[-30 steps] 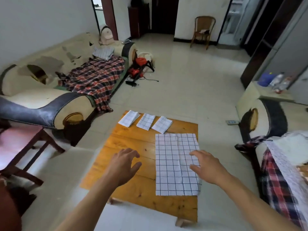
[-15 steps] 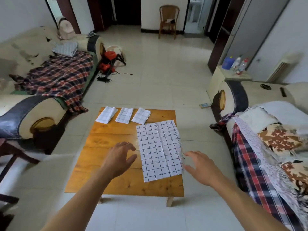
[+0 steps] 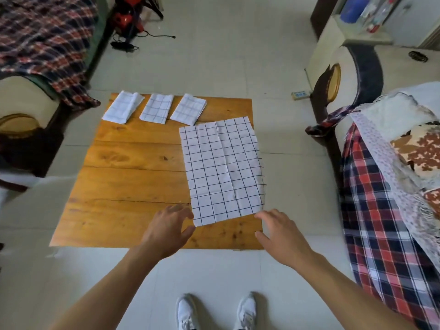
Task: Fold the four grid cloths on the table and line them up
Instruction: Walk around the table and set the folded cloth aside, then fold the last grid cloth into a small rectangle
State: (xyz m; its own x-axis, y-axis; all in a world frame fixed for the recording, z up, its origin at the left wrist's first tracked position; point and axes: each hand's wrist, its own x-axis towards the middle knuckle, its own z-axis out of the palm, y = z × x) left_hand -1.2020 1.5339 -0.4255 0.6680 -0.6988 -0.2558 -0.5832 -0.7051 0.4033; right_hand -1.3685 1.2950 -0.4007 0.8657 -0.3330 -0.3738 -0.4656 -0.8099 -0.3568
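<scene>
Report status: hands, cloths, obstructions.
Left hand and right hand open at the flat cloth near corners. Three folded cloths lined up. Nothing blocking.

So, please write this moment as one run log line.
folded cloths: three in row | unfolded cloth: flat | left hand, right hand: open at near corners

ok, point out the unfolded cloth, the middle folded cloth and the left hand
unfolded cloth (image 3: 223, 170), head view, centre of the flat sheet
middle folded cloth (image 3: 157, 107), head view, top face
left hand (image 3: 167, 228), head view, back of the hand
</scene>
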